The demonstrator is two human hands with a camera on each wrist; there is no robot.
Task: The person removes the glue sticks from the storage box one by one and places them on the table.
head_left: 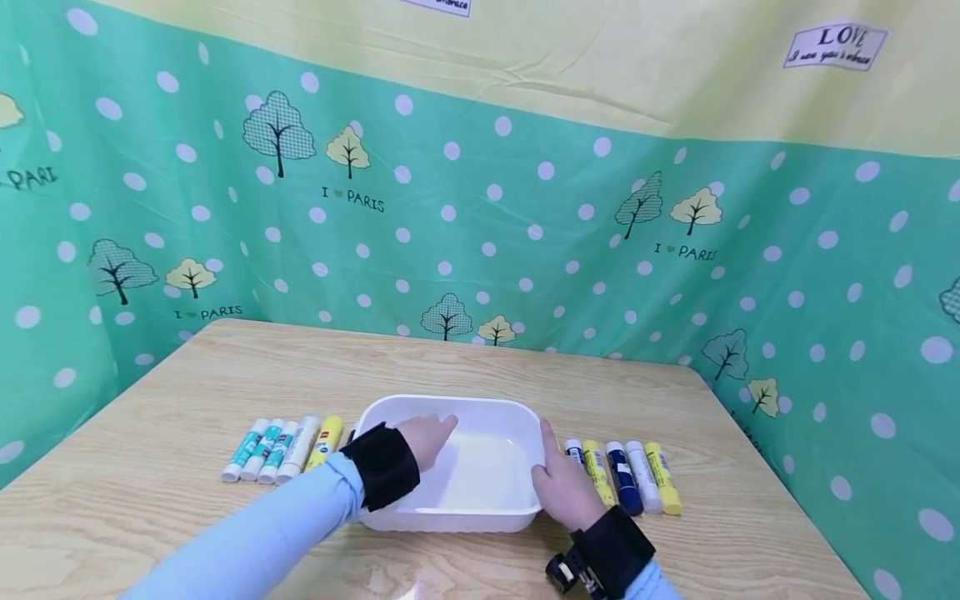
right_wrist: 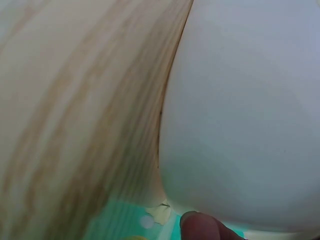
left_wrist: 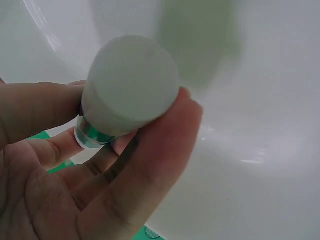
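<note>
A white plastic basin (head_left: 480, 520) stands on the table. Over the inside of it, my left hand (head_left: 427, 439) pinches a glue stick (left_wrist: 132, 80) between thumb and fingers. The left wrist view shows its round white end towards the camera and a bit of green label behind; in the head view the hand hides it. At the basin's right side my right hand (head_left: 568, 487) holds the rim, the index finger lying along the edge. Only a fingertip (right_wrist: 200, 227) of that hand shows in the right wrist view, against the basin wall.
Left of the basin lies a row of several glue sticks: turquoise-and-white ones (head_left: 244, 451), a white one (head_left: 299, 450) and a yellow one (head_left: 325, 443). To the right lie several more, among them navy (head_left: 624, 478), white (head_left: 643, 477) and yellow (head_left: 663, 478). A patterned curtain (head_left: 480, 208) hangs behind the wooden table (head_left: 187, 400).
</note>
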